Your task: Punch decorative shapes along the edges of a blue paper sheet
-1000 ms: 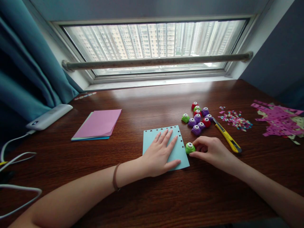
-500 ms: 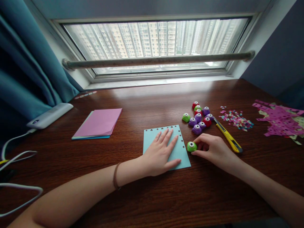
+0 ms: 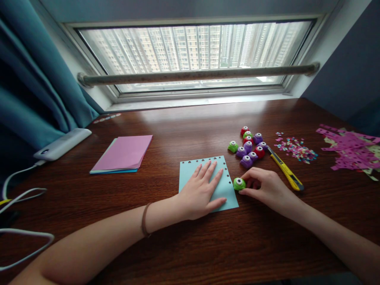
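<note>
A light blue sheet of paper point(image 3: 190, 174) lies on the table with small shapes punched along its top edge and upper right edge. My left hand point(image 3: 200, 194) rests flat on it, fingers spread. At the sheet's right edge sits a green craft punch point(image 3: 239, 183) with a star on its white button. My right hand point(image 3: 264, 188) grips this punch from the right between thumb and fingers. Whether the paper is inside the punch's slot I cannot tell. Just beyond are several more punches point(image 3: 247, 147) in purple, red and green.
A yellow utility knife point(image 3: 286, 172) lies right of the punches, near scattered paper confetti point(image 3: 297, 149). Punched pink strips point(image 3: 350, 148) are heaped at far right. Pink and blue paper sheets point(image 3: 124, 152) are stacked at left. A white power bank point(image 3: 63, 144) with a cable lies beside the curtain.
The green punch has shifted very slightly left against the paper's right edge, still in my right hand. My left hand stays in place.
</note>
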A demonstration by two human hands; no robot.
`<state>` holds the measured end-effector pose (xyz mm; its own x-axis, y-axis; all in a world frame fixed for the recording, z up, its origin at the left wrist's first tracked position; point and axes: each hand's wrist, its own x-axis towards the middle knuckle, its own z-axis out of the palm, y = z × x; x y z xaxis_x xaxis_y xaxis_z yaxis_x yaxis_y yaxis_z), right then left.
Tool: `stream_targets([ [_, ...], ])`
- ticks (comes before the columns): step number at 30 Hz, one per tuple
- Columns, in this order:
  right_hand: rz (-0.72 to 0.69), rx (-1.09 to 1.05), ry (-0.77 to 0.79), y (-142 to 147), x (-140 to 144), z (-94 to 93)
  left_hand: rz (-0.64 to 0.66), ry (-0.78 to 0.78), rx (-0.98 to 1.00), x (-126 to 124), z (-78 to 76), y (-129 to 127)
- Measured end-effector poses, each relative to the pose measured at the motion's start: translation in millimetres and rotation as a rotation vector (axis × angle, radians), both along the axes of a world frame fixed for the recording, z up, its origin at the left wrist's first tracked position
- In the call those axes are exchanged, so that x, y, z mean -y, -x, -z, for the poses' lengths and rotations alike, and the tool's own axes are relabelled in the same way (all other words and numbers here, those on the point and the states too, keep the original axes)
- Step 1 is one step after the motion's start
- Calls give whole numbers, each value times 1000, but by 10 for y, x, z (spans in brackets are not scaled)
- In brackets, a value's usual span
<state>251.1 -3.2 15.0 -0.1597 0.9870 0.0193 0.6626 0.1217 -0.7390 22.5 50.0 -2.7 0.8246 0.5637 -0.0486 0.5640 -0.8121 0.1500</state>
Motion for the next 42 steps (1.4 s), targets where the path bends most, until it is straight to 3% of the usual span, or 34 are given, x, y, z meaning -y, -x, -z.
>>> stream_targets([
  [18, -49, 20, 19, -18, 1, 5, -8, -4, -7, 8, -6, -8],
  [24, -41, 65, -50, 35, 6, 44, -13, -5, 8, 7, 0, -2],
  [33, -175, 5, -34, 51, 12, 16, -9, -7, 10, 3, -16, -2],
  [42, -225, -31, -52, 62, 21, 54, -10, 2, 5, 7, -36, -4],
])
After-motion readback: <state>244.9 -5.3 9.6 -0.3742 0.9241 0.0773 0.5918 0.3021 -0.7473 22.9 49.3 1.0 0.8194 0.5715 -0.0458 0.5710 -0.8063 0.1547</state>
